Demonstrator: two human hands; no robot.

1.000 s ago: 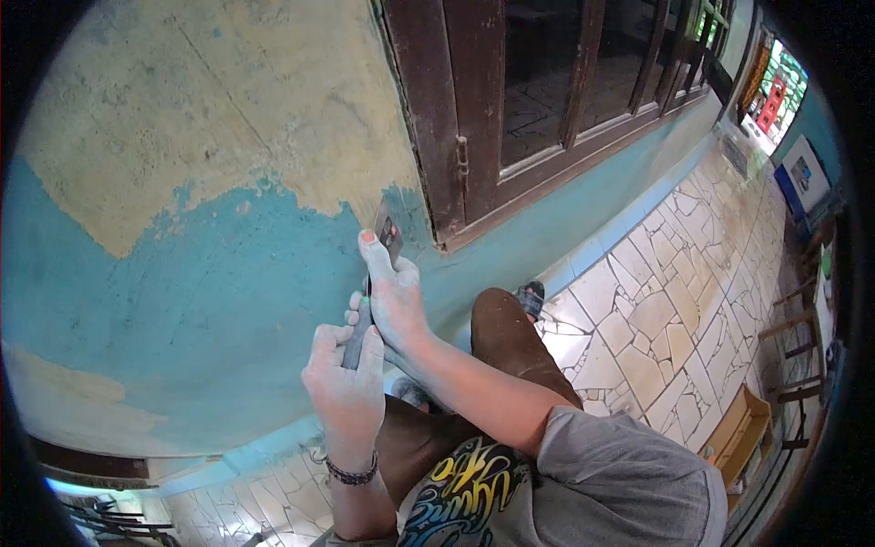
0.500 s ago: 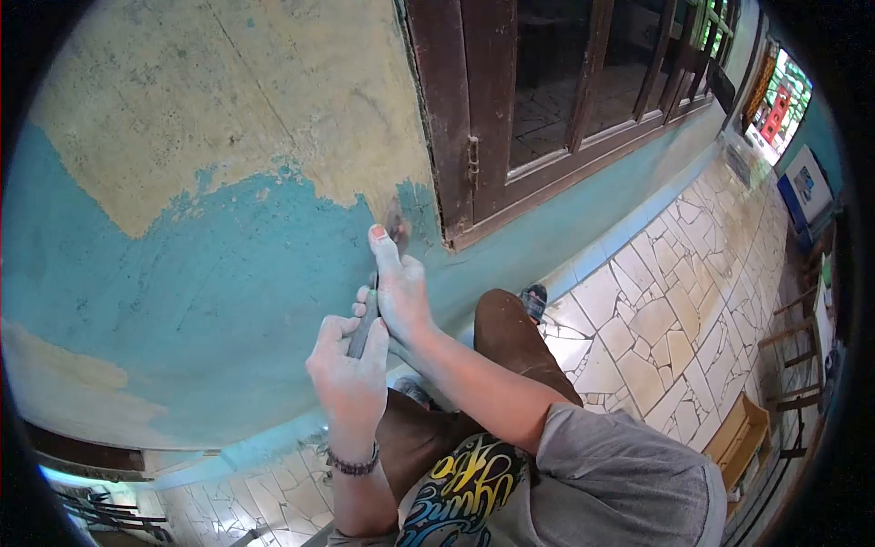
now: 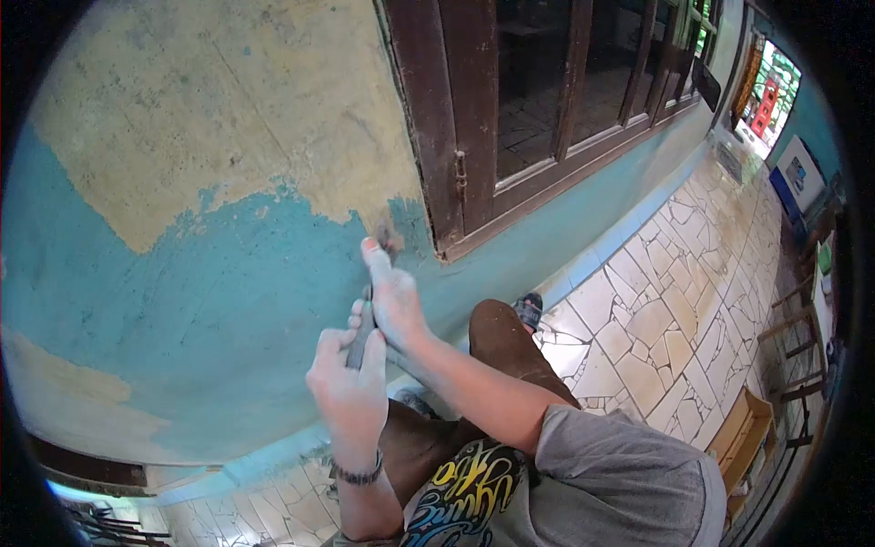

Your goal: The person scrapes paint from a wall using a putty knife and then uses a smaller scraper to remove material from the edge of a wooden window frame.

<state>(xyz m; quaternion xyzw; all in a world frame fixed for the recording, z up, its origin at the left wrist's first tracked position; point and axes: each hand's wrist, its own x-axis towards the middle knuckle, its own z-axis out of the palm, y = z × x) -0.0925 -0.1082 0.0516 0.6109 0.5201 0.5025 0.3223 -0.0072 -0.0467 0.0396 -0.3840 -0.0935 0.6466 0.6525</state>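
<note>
My left hand (image 3: 351,378), dusted pale and with a dark band at the wrist, is closed on the grey handle of a slim tool (image 3: 362,339). Just above it, my right hand (image 3: 396,305) wraps its fingers round the same tool, thumb stretched up toward the wall. The tool's far end is hidden behind the right hand. Both hands are in front of the turquoise painted wall (image 3: 264,301), below the window's lower corner. A blurred brownish spot (image 3: 387,239) shows beside the right thumb. Higher up, a bare yellowish patch (image 3: 273,118) has a ragged paint edge.
A brown wooden window frame (image 3: 465,182) is at the upper middle. My bent knee (image 3: 499,328) is close to the wall, above a stone-patterned floor (image 3: 638,319). To the right are a wooden box (image 3: 743,433), chairs (image 3: 797,337) and a leaning picture (image 3: 802,178).
The camera view has shifted slightly, so the window and wall patch sit lower and further left. Both hands keep their hold on the tool, near the same part of the wall.
</note>
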